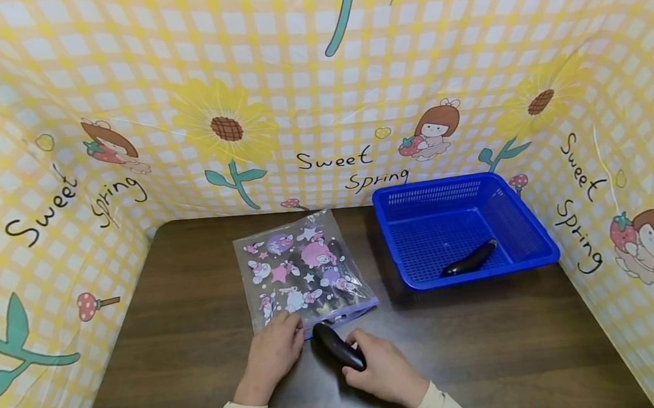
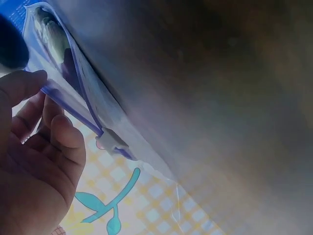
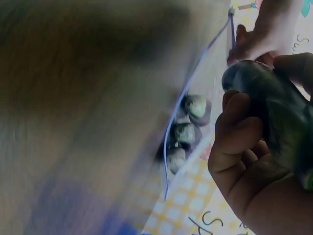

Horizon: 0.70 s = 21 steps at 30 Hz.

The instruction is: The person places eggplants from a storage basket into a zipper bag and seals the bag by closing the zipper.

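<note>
A clear zip bag (image 1: pixel 285 260) with pink, purple and white cartoon prints lies on the table, its purple-edged mouth towards me. In the right wrist view several eggplants (image 3: pixel 186 132) show their stem ends inside the parted mouth. My left hand (image 1: pixel 277 347) pinches the upper edge of that mouth; the white slider (image 2: pixel 111 141) sits near one end of it. My right hand (image 1: pixel 386 366) grips a dark eggplant (image 1: pixel 337 347) by its nearer end. The eggplant's far end is at the bag's mouth, beside my left fingers; whether it touches the bag I cannot tell.
A blue plastic basket (image 1: pixel 389 237) stands at the back right, with one eggplant (image 1: pixel 471 259) lying in it. Yellow checked cloth (image 1: pixel 317 100) walls the brown wooden table (image 1: pixel 194 295) at the back and both sides.
</note>
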### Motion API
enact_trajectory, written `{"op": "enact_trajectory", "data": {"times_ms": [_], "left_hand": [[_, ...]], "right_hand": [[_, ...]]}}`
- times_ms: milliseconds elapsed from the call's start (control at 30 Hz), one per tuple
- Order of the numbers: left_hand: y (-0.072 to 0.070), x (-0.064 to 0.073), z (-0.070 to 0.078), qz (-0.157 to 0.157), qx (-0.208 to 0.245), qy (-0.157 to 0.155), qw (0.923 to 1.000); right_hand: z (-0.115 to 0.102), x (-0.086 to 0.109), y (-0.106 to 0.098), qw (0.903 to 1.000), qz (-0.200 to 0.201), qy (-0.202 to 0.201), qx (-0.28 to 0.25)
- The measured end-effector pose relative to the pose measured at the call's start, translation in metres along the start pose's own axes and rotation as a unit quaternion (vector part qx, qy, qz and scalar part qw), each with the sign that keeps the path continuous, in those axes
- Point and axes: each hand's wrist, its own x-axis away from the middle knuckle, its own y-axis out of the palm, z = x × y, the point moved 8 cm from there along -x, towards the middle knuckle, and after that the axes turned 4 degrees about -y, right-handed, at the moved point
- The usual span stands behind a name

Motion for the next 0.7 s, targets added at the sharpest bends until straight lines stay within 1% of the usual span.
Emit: {"op": "enact_trajectory", "data": {"times_ms": [167,300,433,600,700], "left_hand": [[-0.001,0.000,0.000,0.004,0.003,0.001,1.0000],[0.000,0.001,-0.001,0.001,0.003,0.004,1.0000],[0.000,0.001,-0.001,-0.002,0.007,0.003,1.0000],[-0.002,0.001,0.000,0.005,0.009,0.001,0.9999],[-0.002,0.001,0.001,0.007,0.006,0.000,1.0000]], "right_hand": [[0.000,-0.006,0.014,0.9995,-0.011,0.004,0.030],[0.002,-0.014,0.022,0.9992,-0.005,0.012,0.037],[0.001,-0.023,0.027,0.9985,0.010,0.015,0.052],[-0.002,-0.033,0.030,0.9944,0.035,0.020,0.097],[-0.002,-0.037,0.034,0.9904,0.038,0.027,0.130]]}}
